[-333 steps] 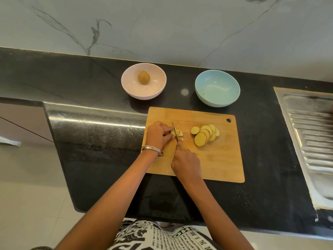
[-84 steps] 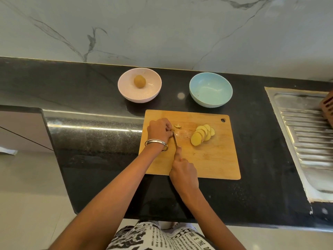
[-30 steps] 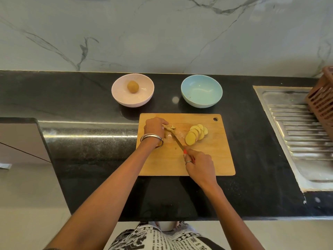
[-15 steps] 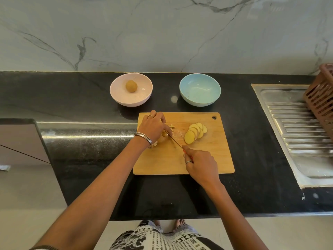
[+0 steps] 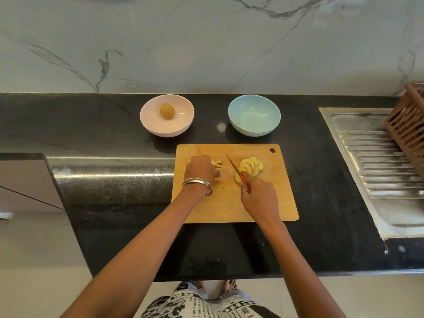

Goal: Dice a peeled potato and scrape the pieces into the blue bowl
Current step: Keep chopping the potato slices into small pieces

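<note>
A wooden cutting board (image 5: 270,203) lies on the black counter. My left hand (image 5: 199,171), with a metal bangle at the wrist, rests on the board's left part, its fingers curled over a few small cut potato pieces (image 5: 216,162) that poke out at the fingertips. My right hand (image 5: 259,198) grips a red-handled knife (image 5: 232,165); the blade points up-left, between the pieces and a fan of round potato slices (image 5: 251,165). The blue bowl (image 5: 254,99) stands behind the board with nothing in it.
A pink bowl (image 5: 167,131) holding one whole potato (image 5: 167,110) stands left of the blue bowl. A steel sink drainboard (image 5: 378,161) and a brown plastic basket (image 5: 408,125) lie to the right. The counter's front edge runs close below the board.
The knife blade has swung away from the cut pieces toward the slices. My left hand has drawn in over the pieces with its fingers curled.
</note>
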